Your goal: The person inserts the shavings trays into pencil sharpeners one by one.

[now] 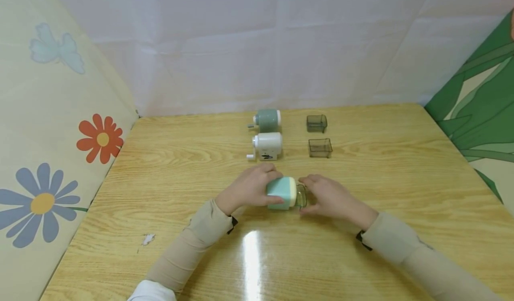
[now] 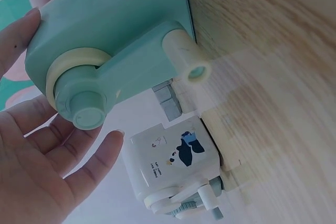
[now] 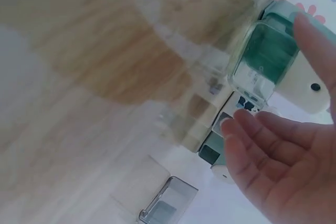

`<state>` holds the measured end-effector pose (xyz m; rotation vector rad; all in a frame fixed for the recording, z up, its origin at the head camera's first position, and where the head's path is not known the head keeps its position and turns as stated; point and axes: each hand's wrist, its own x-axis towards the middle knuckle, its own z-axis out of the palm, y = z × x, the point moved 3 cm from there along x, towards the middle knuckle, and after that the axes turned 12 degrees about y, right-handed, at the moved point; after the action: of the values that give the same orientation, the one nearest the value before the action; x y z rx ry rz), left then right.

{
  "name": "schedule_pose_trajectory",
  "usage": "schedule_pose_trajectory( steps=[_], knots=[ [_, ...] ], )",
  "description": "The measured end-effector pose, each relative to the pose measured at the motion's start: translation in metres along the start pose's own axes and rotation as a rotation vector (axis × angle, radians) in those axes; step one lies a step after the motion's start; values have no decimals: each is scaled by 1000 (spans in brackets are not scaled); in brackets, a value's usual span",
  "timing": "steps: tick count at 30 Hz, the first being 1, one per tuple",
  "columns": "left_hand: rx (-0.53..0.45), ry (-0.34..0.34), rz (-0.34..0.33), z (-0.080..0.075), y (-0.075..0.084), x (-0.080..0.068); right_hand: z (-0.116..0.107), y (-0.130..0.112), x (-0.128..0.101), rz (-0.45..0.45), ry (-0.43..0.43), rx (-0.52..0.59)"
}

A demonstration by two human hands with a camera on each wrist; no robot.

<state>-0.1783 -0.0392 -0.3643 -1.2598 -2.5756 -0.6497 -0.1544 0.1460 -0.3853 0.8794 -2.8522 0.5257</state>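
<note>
My left hand (image 1: 253, 187) grips the mint-green crank pencil sharpener (image 1: 279, 193), thumb on one side and fingers on the other. Its crank (image 2: 139, 59) faces the left wrist camera. A clear shavings drawer (image 1: 300, 196) sticks out of the sharpener's right end, as the right wrist view shows up close. Around that drawer, my right hand (image 1: 331, 200) has its thumb and fingers spread on either side, with a gap between fingertips and drawer in the right wrist view.
Beyond the hands stand a white crank sharpener (image 1: 270, 145) with a dark printed picture and a grey-green one (image 1: 268, 120). To their right lie two dark transparent drawers, one nearer (image 1: 320, 148) and one farther (image 1: 317, 123). A white curtain (image 1: 249, 60) backs the wooden table (image 1: 180, 158).
</note>
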Motion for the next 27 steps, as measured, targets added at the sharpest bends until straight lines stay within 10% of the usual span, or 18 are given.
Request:
schedule_pose_trajectory(
  steps=[27],
  knots=[
    [14, -23, -12, 0, 0, 1, 11, 7, 9, 62, -22, 252]
  ],
)
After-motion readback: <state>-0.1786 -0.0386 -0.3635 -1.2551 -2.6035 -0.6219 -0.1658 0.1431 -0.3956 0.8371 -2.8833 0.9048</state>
